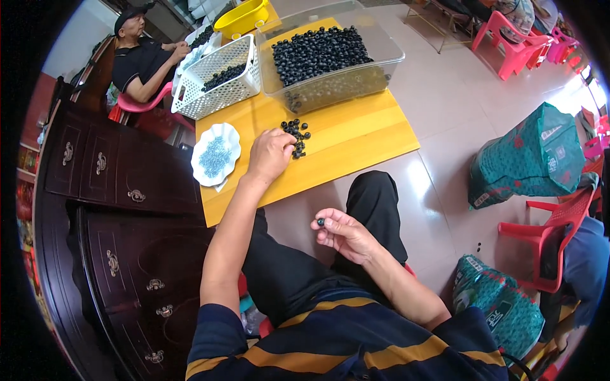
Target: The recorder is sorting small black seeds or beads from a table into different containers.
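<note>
My right hand (348, 236) is raised over my lap, beyond the table's near edge. Its thumb and fingertips pinch a small black round piece (321, 222), bead-like with a lighter centre. My left hand (272, 152) rests at the left side of a loose pile of similar black pieces (298, 130) on the yellow table (362, 136). Its fingers are curled together at the pile; whatever is between them is hidden. Left of that hand sits a white scalloped dish (198, 166) holding many tiny clear-bluish beads (216, 156).
A clear plastic bin (343, 89) full of black pieces and a white perforated basket (190, 105) stand on the table's far side, with a yellow tub (241, 20) behind. Dark wooden drawers (121, 254) flank the left. Teal bags (527, 159) and red chairs (559, 228) are right. A person (143, 63) sits far left.
</note>
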### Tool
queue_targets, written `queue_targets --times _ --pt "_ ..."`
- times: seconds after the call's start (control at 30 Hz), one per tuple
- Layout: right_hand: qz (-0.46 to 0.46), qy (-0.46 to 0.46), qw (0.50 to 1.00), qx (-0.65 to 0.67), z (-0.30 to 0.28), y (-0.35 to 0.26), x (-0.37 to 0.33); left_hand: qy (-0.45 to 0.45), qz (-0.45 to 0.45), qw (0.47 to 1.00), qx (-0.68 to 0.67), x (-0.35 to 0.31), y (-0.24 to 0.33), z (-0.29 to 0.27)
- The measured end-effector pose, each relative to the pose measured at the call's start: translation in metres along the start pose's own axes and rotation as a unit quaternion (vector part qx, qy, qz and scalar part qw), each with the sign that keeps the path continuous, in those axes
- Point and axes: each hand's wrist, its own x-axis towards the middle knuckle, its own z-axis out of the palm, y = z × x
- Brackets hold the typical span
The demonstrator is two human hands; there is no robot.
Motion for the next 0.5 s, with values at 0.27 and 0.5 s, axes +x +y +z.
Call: queue_targets --times 0.27,0.5 --pt "-0.006 -0.006 1.000 0.000 -0.001 -0.001 0.001 -0.002 0.040 0.999 0.014 0.006 0.020 0.001" --pt "-0.011 -0.007 1.000 -0.007 -0.003 -0.002 0.001 -0.009 0.044 0.995 0.084 0.005 0.026 0.011"
